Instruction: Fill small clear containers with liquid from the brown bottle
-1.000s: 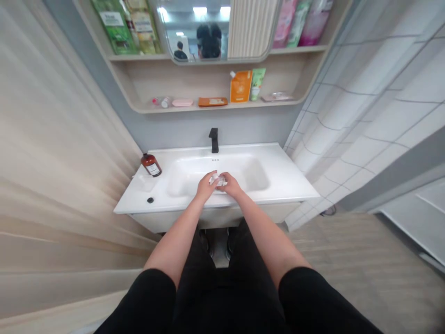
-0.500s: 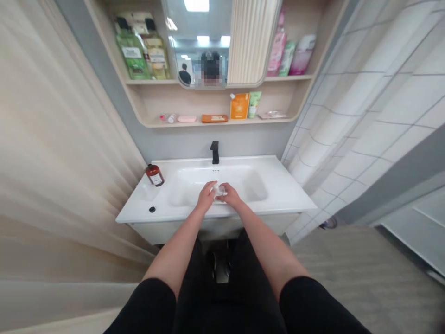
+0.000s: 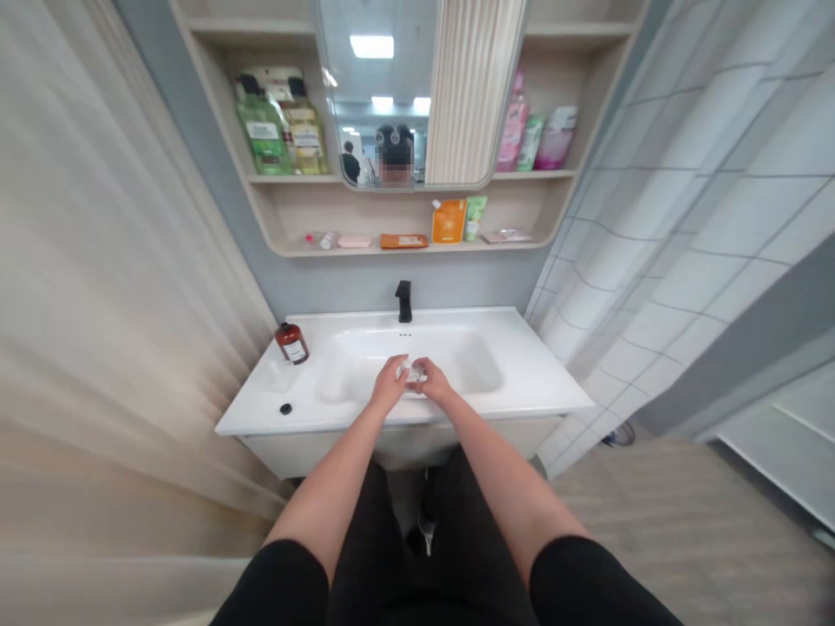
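Over the front part of the white sink (image 3: pixel 479 356), my left hand (image 3: pixel 390 382) and my right hand (image 3: pixel 433 380) are close together. Between them is a small clear and whitish thing (image 3: pixel 411 374), shiny, perhaps plastic; its exact kind is too small to make out. The fingers of both hands curl around it from either side. A black faucet (image 3: pixel 404 302) stands behind the hands at the back of the sink. To the left on the counter are a brown bottle (image 3: pixel 292 343) with a white label and a small black cap (image 3: pixel 285 409).
A faint see-through item (image 3: pixel 279 375) lies before the brown bottle. The wall cabinet (image 3: pixel 417 252) above holds several bottles, an orange pouch (image 3: pixel 449 221) and a green tube (image 3: pixel 475 217). Curtains (image 3: pixel 163 304) hang left, and white tile-patterned ones (image 3: pixel 658 261) right.
My view has tipped up slightly, so the cabinet and sink sit lower in the picture. Both hands stay around the clear thing, with small finger movements.
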Tool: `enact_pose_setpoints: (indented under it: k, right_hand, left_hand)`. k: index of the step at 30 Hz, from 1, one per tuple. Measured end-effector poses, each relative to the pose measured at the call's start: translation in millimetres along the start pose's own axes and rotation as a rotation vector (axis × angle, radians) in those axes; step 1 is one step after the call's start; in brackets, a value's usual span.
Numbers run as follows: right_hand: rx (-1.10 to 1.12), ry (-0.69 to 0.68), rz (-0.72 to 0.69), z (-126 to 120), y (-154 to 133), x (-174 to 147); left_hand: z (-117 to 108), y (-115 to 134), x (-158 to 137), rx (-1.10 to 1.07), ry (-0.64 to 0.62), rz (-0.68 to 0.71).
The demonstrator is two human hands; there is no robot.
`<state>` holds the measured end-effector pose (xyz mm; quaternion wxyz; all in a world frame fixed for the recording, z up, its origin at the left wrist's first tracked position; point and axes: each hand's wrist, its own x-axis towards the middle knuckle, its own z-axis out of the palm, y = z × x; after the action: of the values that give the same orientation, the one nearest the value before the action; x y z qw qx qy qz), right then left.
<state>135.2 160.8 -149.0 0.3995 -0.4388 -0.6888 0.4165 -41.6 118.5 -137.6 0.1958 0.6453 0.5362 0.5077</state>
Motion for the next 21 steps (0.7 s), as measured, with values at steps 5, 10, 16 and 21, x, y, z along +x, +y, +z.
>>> enact_pose_setpoints:
  k: [5, 10, 16, 21]
  right_hand:
    - [0.034, 0.001, 0.003, 0.3, -1.6, 1.2]
    - [0.070, -0.011, 0.046, 0.1, -5.7, 2.2]
    - [0.082, 0.009, 0.033, 1.7, -0.7, 2.7]
    - [0.055, 0.015, -0.015, 2.3, 5.6, 3.0]
  left_hand:
    - [2.2, -1.4, 1.0, -0.020, 0.011, -0.064]
    - [2.4, 0.2, 0.7, -0.059, 0.034, -0.112]
    - [1.2, 2.5, -0.2, -0.075, 0.033, -0.168]
    - [-0.7, 4.5, -0.5, -0.078, 0.032, -0.159]
